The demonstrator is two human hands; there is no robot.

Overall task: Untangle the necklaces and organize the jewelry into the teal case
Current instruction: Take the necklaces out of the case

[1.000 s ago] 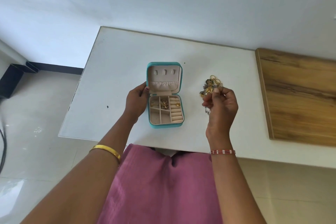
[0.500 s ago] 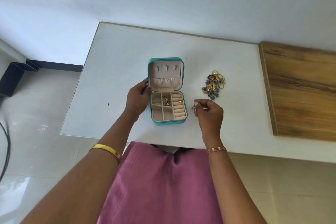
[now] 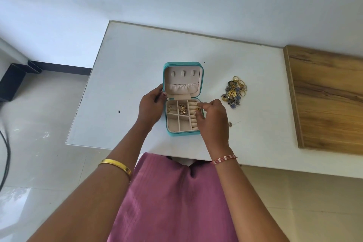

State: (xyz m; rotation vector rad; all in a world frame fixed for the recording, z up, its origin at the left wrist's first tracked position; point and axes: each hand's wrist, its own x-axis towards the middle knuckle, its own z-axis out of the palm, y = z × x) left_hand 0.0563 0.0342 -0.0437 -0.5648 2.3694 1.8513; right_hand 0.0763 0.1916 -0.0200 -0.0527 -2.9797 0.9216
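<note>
The teal case (image 3: 183, 134) lies open on the white table (image 3: 125, 76), lid (image 3: 183, 82) tilted back, beige inside. Gold pieces sit in its upper compartments (image 3: 183, 109). My left hand (image 3: 151, 109) grips the case's left side at the hinge. My right hand (image 3: 211, 117) reaches over the ring rolls on the right side, fingertips pinched on a small gold ring (image 3: 198, 109). A tangled pile of gold and blue jewelry (image 3: 233, 92) lies on the table to the right of the case. One small piece (image 3: 230, 123) lies alone near my right wrist.
A wooden board (image 3: 330, 100) covers the table's right end. The table's front edge runs just past my wrists, with my pink clothing below. Tiled floor and a dark cable (image 3: 5, 155) lie to the left.
My right hand left the jewelry pile, picked something small off the table, and moved left over the case's ring rolls. My left hand stayed on the case.
</note>
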